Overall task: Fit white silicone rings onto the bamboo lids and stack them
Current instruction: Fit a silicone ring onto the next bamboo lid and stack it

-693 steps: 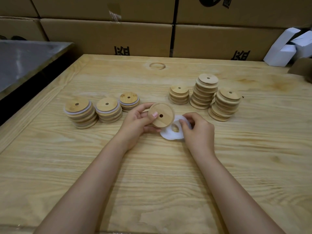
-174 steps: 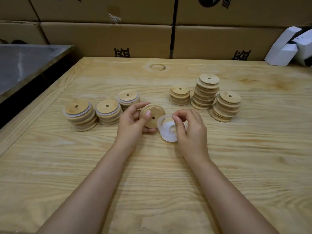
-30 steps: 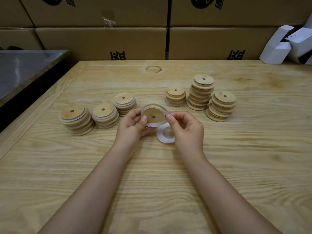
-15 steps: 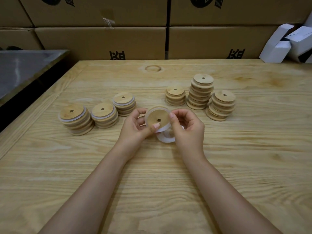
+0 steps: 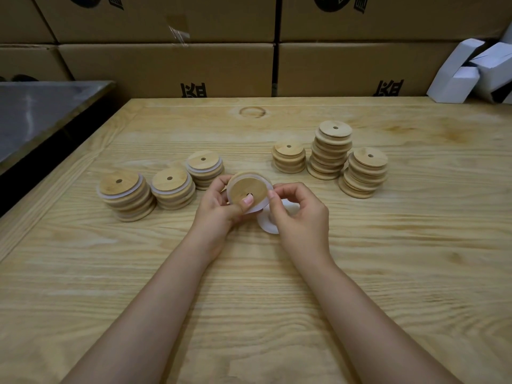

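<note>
The left hand (image 5: 219, 210) grips a bamboo lid (image 5: 248, 191) while the right hand (image 5: 297, 210) pinches its silicone ring (image 5: 259, 209) on; next, seat the ring evenly all round.

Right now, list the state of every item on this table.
Held lid: tilted, lifted off the table.
White ring: round the lid's edge.
Left grip: holds lid.
Right grip: pinches ring.
Loose rings: flat on table.
Left stacks: ringed.
Right stacks: no rings.

Wooden table (image 5: 388, 273), cardboard boxes (image 5: 166, 67) (stacked) behind
</note>
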`<state>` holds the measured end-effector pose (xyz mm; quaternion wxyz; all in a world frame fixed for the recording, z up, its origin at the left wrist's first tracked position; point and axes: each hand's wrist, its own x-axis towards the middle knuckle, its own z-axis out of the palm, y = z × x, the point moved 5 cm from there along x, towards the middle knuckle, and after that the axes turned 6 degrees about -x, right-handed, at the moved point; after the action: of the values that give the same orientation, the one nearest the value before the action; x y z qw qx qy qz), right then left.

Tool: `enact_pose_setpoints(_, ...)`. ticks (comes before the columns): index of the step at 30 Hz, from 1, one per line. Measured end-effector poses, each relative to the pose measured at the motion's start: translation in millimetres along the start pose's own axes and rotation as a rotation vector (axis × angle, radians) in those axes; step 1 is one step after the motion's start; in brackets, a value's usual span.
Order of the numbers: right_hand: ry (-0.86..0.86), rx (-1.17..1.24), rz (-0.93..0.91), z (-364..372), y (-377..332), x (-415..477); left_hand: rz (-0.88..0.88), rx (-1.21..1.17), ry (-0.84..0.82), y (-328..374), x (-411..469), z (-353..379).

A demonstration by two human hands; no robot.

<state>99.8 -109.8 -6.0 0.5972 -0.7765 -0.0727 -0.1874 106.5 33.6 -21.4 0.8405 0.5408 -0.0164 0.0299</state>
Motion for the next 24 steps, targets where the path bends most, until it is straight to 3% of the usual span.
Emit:
enact_pose_setpoints(13, -0.087, 0.089, 0.075, 2.6, -3.2, 1.6, -0.036, -0.124, -0.018, 2.1, -0.1, 0.7)
enact_pose_setpoints(24, 0.029, 0.048, -0.025, -4.3, -4.2, 0.0, 0.021, 0.055, -0.100, 3.8, -4.3, 7.7)
